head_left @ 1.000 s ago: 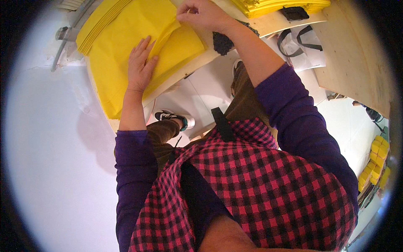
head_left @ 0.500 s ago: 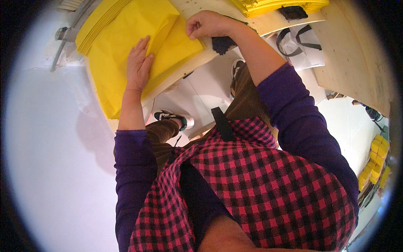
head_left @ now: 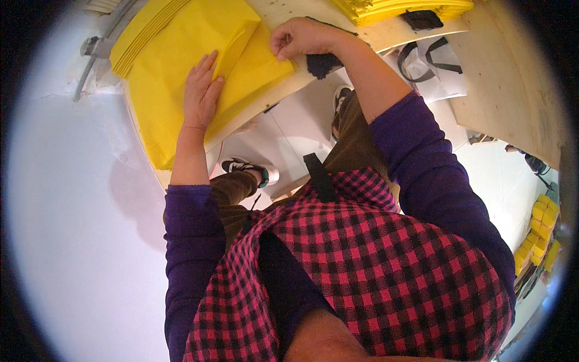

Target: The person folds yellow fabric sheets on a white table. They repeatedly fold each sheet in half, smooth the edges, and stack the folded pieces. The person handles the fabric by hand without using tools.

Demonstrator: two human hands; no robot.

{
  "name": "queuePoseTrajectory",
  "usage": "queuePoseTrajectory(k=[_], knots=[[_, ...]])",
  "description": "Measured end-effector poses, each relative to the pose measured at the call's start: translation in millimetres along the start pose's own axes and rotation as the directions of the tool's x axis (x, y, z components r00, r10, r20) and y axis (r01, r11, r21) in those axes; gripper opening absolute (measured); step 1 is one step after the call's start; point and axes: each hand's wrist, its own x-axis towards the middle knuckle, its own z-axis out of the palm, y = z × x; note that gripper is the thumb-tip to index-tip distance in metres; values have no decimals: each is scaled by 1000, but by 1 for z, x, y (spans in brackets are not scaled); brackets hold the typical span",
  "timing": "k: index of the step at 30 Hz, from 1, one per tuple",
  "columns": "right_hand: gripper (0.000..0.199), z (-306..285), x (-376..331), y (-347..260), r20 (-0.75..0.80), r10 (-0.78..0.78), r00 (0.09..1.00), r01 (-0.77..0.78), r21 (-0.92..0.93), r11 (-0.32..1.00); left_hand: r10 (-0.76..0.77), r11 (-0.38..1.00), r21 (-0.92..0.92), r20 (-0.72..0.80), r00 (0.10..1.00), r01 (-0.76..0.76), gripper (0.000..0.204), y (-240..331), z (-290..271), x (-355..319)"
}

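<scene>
Fingers of the left hand lie flat and spread on the yellow sheet, gripping nothing, just pinning it. At about two o'clock from it, the right hand is curled, fingertips pinching the sheet's folded flap near the near edge of the wooden bench. To crease it well, I'd judge the flat palm should hold firm while the pinch draws the fold even. Another yellow stack sits at twelve o'clock; open floor lies at eight o'clock.
</scene>
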Motion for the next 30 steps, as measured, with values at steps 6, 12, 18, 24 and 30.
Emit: queuePoseTrajectory(k=[6, 12, 18, 24, 30], knots=[[20, -2, 0, -3, -46, 21, 999, -20, 23, 1000, -8, 1000, 2, 3, 1000, 8, 48, 0, 1, 0], [19, -5, -2, -18, -114, -7, 993, 7, 0, 1000, 32, 999, 10, 17, 999, -32, 47, 0, -1, 0], [25, -1, 7, -22, -221, -50, 974, 41, -44, 998, 59, 996, 66, 25, 998, -61, 53, 5, -3, 0], [25, 9, 33, 0, -347, -96, 933, 71, -83, 994, 19, 997, 75, 17, 1000, -20, 50, 7, 0, 0], [21, -7, 8, 5, -162, -108, 981, 115, 34, 993, 41, 999, 25, 11, 999, -42, 46, 0, -1, 0]])
